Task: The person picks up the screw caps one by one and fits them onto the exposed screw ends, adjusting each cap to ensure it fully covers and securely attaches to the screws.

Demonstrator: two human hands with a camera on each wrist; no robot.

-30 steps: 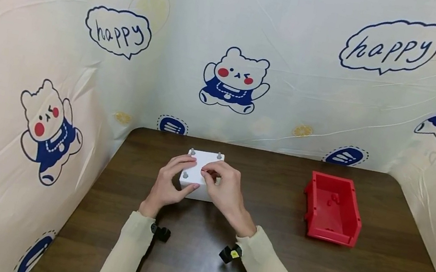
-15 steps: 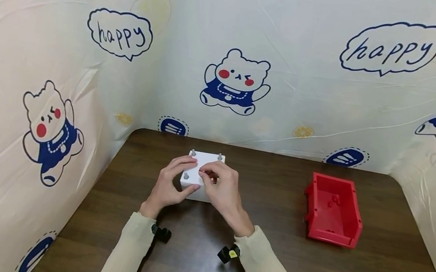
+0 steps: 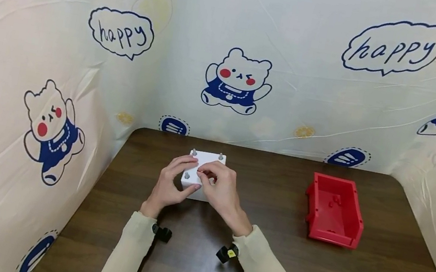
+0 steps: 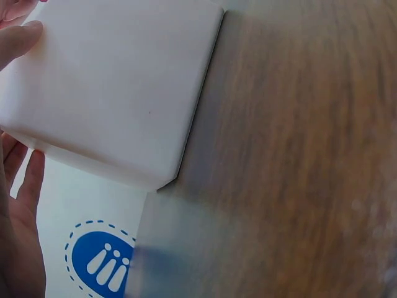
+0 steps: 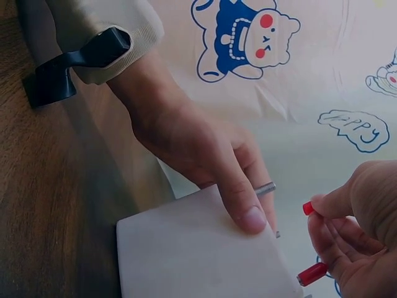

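Note:
A white box stands on the table, metal posts rising from its top corners. My left hand holds it from the left, thumb against the near side and fingers over the top edge; the right wrist view shows that thumb beside a bare metal post. Above the box's top, my right hand pinches a small red cap between thumb and index finger. A second red cap sits on a post close to the right hand's other fingers. In the left wrist view, the box's smooth side fills the upper left.
To the right on the brown wooden table is a red open-fronted bin with several small red pieces inside. A printed curtain hangs behind the table and along both sides.
My right hand has shifted slightly left over the box, still pinching the small red cap. The left hand keeps its hold, and the bin stays where it was.

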